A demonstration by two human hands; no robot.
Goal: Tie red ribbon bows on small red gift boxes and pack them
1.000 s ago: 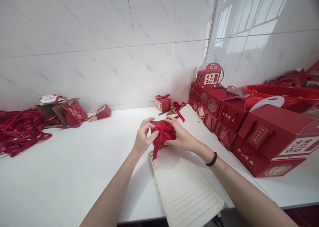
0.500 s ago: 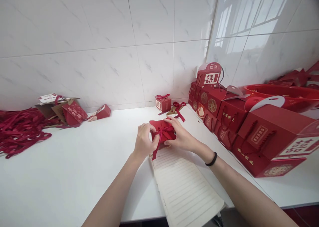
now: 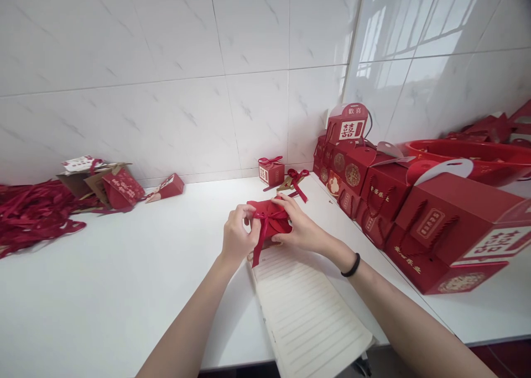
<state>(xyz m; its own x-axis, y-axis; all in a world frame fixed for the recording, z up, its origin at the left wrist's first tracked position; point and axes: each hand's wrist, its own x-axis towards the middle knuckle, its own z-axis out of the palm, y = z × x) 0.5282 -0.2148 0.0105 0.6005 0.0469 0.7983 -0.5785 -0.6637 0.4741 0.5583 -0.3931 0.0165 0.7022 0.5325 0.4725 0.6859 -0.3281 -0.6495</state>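
A small red gift box (image 3: 274,208) sits at the far end of a lined notebook (image 3: 309,306), between both hands. A dark red ribbon (image 3: 261,240) forms a bow on top of it, one tail hanging down the front. At the box's left side, my left hand (image 3: 240,231) pinches a ribbon loop between thumb and fingertips. My right hand (image 3: 301,227) curls round the right side, fingers on the top and thumb at the front. The far side of the box is hidden.
Red gift boxes (image 3: 456,212) are stacked along the right, with a red basin (image 3: 468,148) behind them. A tied small box (image 3: 271,171) and a loose bow (image 3: 297,182) lie near the wall. Left, ribbons (image 3: 37,215) are heaped beside flattened boxes (image 3: 122,187) and another small box (image 3: 168,187).
My left hand has drawn slightly left and down with the ribbon, and the loop's left side looks wider. My right hand stays on the box.
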